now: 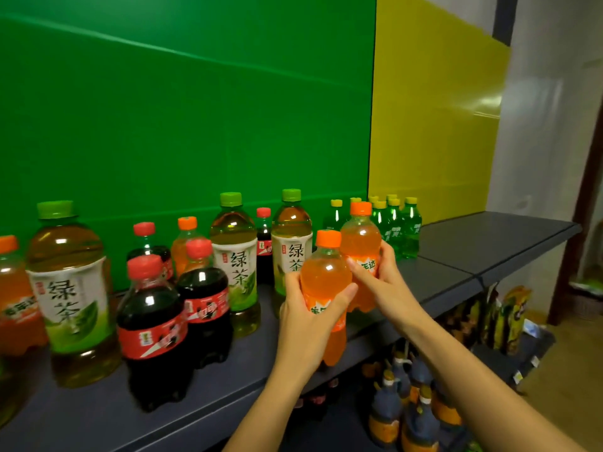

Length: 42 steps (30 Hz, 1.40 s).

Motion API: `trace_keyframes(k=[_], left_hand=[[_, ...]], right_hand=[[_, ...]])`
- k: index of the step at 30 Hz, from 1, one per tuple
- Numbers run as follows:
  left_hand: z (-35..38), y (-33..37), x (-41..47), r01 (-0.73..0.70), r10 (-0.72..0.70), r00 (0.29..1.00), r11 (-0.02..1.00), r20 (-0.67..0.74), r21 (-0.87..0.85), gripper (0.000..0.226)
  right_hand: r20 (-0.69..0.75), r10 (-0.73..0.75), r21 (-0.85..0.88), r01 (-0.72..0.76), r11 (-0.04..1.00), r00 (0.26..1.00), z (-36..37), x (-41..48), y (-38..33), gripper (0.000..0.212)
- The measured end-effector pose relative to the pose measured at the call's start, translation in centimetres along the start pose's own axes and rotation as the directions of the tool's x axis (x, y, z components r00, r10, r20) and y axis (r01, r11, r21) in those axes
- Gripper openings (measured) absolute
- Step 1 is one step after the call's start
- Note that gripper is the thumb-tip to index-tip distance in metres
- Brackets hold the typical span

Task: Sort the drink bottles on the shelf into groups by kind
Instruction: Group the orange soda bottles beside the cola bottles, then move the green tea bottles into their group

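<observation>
2 orange bottles (pixel 323 275) point caps up at the shelf (pixel 489 243) front edge. The left hand (pixel 303 308) grips 1, the right hand (pixel 381 278) 1.

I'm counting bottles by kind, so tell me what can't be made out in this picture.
Head view.
Green soda bottles: they overlap, and the orange bottle in the right hand hides some, so the count is unsure.
Far-left orange bottle: cut by the left edge.
Lower-shelf bottles: dark, blurred, partly behind the arms.
Nearer orange bottle: label partly under the left hand.
</observation>
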<state>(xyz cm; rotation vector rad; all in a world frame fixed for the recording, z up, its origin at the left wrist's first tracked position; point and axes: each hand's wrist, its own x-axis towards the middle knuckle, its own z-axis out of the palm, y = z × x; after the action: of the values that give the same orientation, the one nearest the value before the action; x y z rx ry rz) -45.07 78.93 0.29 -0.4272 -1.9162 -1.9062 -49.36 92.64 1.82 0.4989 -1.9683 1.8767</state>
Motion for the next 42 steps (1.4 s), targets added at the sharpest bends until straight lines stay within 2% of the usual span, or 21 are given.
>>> trace_keyframes(k=[3, 8, 11, 15, 18, 20, 23, 26, 31, 34, 36, 38, 40, 42], left_hand=[[1.2, -0.7, 0.8, -0.001, 0.003, 0.999, 0.999, -0.039, 0.05, 0.057], [3.4, -1.6, 2.0, 0.01, 0.008, 0.992, 0.99, -0.129, 0.142, 0.043], [5.0, -1.9, 2.4, 0.016, 0.013, 0.984, 0.987, -0.18, 0.158, 0.044], [7.0, -2.5, 3.2, 0.018, 0.026, 0.966, 0.986, -0.256, 0.168, 0.056], [8.0, -3.1, 3.8, 0.022, 0.047, 0.946, 0.978, -0.322, 0.206, 0.057], [8.5, -3.6, 4.1, 0.015, 0.072, 0.933, 0.971, -0.354, 0.238, 0.056], [9.2, -4.3, 4.7, 0.014, 0.102, 0.921, 0.956, -0.376, 0.293, 0.064], [9.8, -5.0, 5.6, 0.018, 0.129, 0.903, 0.942, -0.409, 0.336, 0.065], [10.4, -7.1, 7.7, 0.054, 0.188, 0.864, 0.887, -0.466, 0.459, 0.064], [10.8, -7.9, 8.7, 0.113, 0.189, 0.855, 0.841, -0.484, 0.529, 0.089], [10.9, -8.1, 9.1, 0.136, 0.173, 0.856, 0.834, -0.487, 0.534, 0.096], [10.7, -8.1, 9.4, 0.136, 0.161, 0.864, 0.838, -0.477, 0.529, 0.094], [10.3, -7.7, 9.4, 0.124, 0.158, 0.882, 0.832, -0.445, 0.54, 0.079], [9.7, -7.0, 8.6, 0.107, 0.148, 0.9, 0.836, -0.41, 0.538, 0.076]], right_hand=[[0.103, 0.032, 0.031, -0.035, 0.999, 0.994, -0.4, 3.0, 2.3, 0.051], [0.255, 0.064, -0.005, -0.064, 0.998, 0.965, -0.4, 7.4, 5.7, 0.059], [0.327, 0.037, -0.008, -0.036, 0.999, 0.944, -0.3, 9.0, 6.8, 0.06], [0.363, 0.017, -0.042, -0.001, 0.999, 0.932, -0.2, 10.7, 8.2, 0.067], [0.357, 0.024, -0.027, -0.015, 1.0, 0.934, 0.0, 11.5, 8.9, 0.07], [0.367, 0.044, 0.01, -0.052, 0.999, 0.929, -0.1, 11.8, 8.8, 0.068], [0.416, 0.114, 0.155, -0.194, 0.969, 0.902, -1.0, 12.2, 8.0, 0.051], [0.396, 0.139, 0.25, -0.253, 0.935, 0.907, -3.0, 12.2, 6.9, 0.051], [0.352, -0.017, 0.344, -0.112, 0.932, 0.936, -6.1, 11.5, 3.7, 0.035], [0.349, -0.123, 0.331, 0.0, 0.944, 0.929, -6.3, 10.9, 2.3, 0.028], [0.339, -0.163, 0.333, 0.044, 0.942, 0.927, -5.9, 10.6, 1.5, 0.027], [0.334, -0.195, 0.332, 0.079, 0.94, 0.922, -5.0, 10.2, 0.8, 0.03], [0.336, -0.233, 0.321, 0.122, 0.939, 0.912, -3.7, 9.8, 0.3, 0.033], [0.363, -0.274, 0.323, 0.156, 0.933, 0.891, -2.4, 9.3, -0.2, 0.038]])
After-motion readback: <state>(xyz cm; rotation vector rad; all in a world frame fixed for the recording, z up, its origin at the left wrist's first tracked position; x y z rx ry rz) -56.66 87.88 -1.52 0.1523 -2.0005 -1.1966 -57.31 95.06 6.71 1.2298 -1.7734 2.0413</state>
